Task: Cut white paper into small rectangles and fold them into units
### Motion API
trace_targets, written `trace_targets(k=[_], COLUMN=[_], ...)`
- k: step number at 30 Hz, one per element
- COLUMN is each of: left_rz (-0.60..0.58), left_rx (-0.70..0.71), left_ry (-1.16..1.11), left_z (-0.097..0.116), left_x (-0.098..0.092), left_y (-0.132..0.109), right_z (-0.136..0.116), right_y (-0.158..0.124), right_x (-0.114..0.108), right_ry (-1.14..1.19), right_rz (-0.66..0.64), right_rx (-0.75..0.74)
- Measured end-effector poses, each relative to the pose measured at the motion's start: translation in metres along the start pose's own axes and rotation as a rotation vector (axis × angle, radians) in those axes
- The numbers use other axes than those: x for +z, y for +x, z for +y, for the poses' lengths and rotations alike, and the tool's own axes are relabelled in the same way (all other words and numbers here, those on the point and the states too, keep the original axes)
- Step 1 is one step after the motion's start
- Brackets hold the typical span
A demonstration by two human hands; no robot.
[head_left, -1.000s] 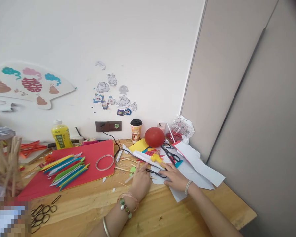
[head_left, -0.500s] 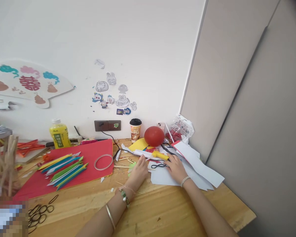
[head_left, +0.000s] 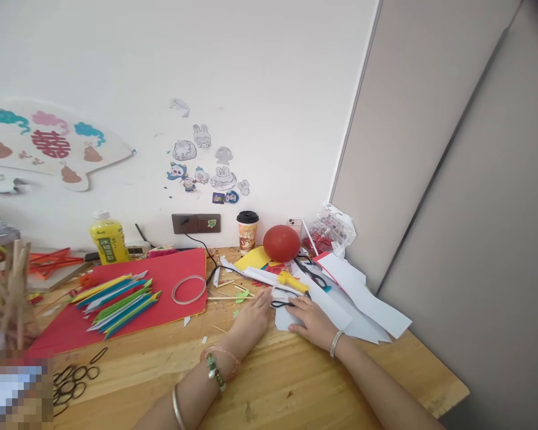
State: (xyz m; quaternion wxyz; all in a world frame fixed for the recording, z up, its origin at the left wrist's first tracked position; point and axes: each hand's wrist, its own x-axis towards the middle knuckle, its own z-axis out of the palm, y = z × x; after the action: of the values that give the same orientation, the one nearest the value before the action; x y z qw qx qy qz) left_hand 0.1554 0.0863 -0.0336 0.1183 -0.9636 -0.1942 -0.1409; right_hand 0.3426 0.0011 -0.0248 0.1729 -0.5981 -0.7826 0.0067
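Observation:
My left hand (head_left: 252,322) lies on the wooden table (head_left: 269,382), fingers stretched toward the left end of a black elastic band (head_left: 281,304). Resting on a white paper sheet (head_left: 329,306), my right hand (head_left: 312,321) pinches the band's right end with curled fingers. Just behind the band lies a yellow-handled tool (head_left: 292,282) on a folded white paper. Both wrists carry bracelets.
Black scissors (head_left: 314,274), a red ball (head_left: 281,243) and a lidded cup (head_left: 247,232) stand behind the hands. A red sheet (head_left: 179,269) at left holds coloured paper strips (head_left: 116,298) and a ring (head_left: 189,289). Black bands (head_left: 72,379) lie front left, with a yellow bottle (head_left: 107,239) by the wall.
Both hands went toward the wall and came back a little. The black band moved with my right hand. The yellow-handled tool now lies uncovered behind it.

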Motion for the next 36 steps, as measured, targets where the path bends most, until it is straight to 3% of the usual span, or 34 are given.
trace_targets(k=[4,9,14,20,29,36], left_rz=[-0.010,0.027,0.086,0.086,-0.052,0.182], left_rx=[0.005,-0.209,-0.452,-0.728,-0.884,-0.941], left_ry=[-0.230,-0.473,-0.726,-1.054,-1.347,-1.374], left_z=[0.011,0.026,0.028,0.016,0.019,-0.004], left_x=[-0.007,-0.016,-0.016,-0.001,0.002,-0.003], left_y=[-0.014,-0.021,-0.003,0.030,0.043,0.035], right_z=[0.003,0.002,0.000,0.001,-0.003,-0.005], right_y=[0.000,0.000,-0.001,-0.003,0.002,0.008], right_x=[-0.006,-0.006,-0.005,-0.005,0.004,0.012], right_ry=[0.026,0.043,0.045,-0.020,-0.194,-0.338], right_rz=[-0.001,0.028,0.059,0.107,0.230,0.253], right_rx=[0.000,0.013,0.005,0.004,0.070,0.097])
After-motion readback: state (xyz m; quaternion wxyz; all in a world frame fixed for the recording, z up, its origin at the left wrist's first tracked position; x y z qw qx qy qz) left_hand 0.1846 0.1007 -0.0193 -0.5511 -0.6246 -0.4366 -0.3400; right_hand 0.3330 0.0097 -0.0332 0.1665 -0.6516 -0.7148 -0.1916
